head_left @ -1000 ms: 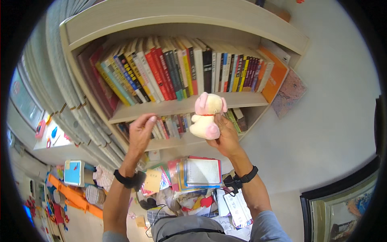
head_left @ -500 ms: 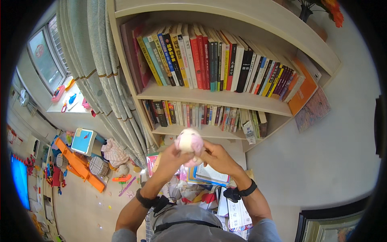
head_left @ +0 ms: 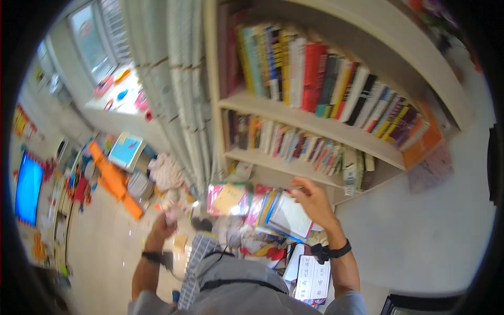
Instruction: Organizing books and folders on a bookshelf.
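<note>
My left hand (head_left: 161,229) is out to the left, low over the floor side, closed on a small pink plush toy (head_left: 171,214); both are smeared by motion. Away from it, my right hand (head_left: 314,200) hovers in front of the lower shelf with fingers apart and nothing in them. Beneath the right hand lie an open notebook (head_left: 290,216) and a stack of folders. A pink-and-green folder (head_left: 214,198) with a tan paper on it rests to their left.
A bookcase (head_left: 315,123) packed with books rises ahead. Curtains (head_left: 184,94) hang left of it. An orange toy piece (head_left: 113,181), a small blue-topped table (head_left: 127,150) and scattered toys are on the left floor. Clothes and cloth toys (head_left: 257,244) are heaped before me.
My hands have parted. The left one has swung left and down with the plush toy; the right has let go and moved right. The view has turned left.
</note>
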The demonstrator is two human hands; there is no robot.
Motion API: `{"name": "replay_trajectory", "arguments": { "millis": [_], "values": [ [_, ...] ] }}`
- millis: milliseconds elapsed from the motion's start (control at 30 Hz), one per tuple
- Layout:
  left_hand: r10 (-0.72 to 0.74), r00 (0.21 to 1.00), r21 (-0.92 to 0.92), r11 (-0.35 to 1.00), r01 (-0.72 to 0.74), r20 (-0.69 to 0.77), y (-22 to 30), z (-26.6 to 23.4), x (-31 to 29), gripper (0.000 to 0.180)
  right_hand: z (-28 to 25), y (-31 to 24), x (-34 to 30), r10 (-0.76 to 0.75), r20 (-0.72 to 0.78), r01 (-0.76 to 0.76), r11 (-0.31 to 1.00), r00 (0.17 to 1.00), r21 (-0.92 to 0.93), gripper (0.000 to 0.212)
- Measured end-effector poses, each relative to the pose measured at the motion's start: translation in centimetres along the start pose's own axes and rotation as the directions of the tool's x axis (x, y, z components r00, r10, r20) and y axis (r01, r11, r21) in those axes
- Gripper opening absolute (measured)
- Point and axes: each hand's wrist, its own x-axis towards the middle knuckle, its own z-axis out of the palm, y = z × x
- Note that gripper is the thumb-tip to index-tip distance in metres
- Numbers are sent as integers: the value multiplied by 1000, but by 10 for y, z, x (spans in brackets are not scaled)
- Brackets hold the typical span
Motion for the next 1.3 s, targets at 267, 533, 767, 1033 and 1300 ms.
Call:
{"name": "replay_trajectory", "arguments": {
  "millis": [267,533,767,1033,1300],
  "values": [
    [355,593,238,934,-268,-723,56,-38,4,56,-9,27,-29,193,-179,-166,974,965,152,38],
    [348,759,455,887,-77,-550,60,-2,5,43,-12,35,-44,205,-304,-164,974,930,155,30],
    [280,933,944,173,-281,226,93,212,-2,42,-32,9,-66,183,-415,-160,983,891,91,30],
    [-55,756,704,-325,-632,653,103,396,-5,42,-38,-12,-132,226,-584,-211,973,780,95,30],
    [114,566,574,-50,-817,816,56,473,74,61,-3,-9,-193,317,-732,-267,945,603,189,30]
  ]
}}
